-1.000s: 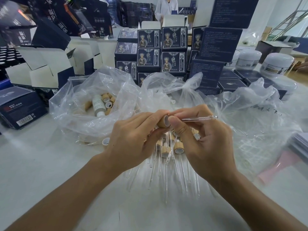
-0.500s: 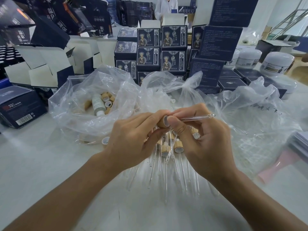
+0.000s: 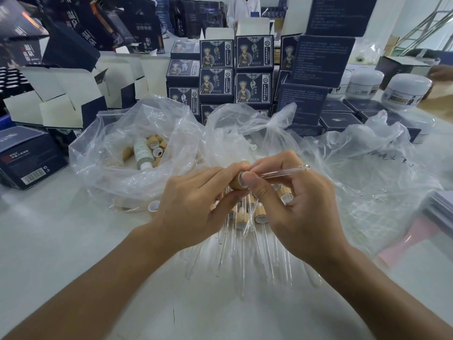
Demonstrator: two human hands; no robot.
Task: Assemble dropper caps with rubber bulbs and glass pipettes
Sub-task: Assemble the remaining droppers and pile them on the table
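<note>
Near edge of table: finished droppers (image 3: 245, 217) lay fanned on the white table (image 3: 61, 241), within reach.
Left hand (image 3: 193, 209): gripped the tan bamboo-look cap (image 3: 236, 182), steadying it.
Right hand (image 3: 301, 212): pinched the clear glass pipette (image 3: 284, 171) at the cap mouth, seating it.
Change: grips unchanged; both drifted slightly left.
Behind: clear plastic bag (image 3: 117, 153) held loose caps.

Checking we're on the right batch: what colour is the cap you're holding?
Light wood tan, with a white inner rim, on the cap held by the left hand. Head view shows it best.

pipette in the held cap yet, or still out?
In. The glass pipette runs straight out of the wooden cap, gripped by the left hand and right hand. How deep it sits: cannot tell.
</note>
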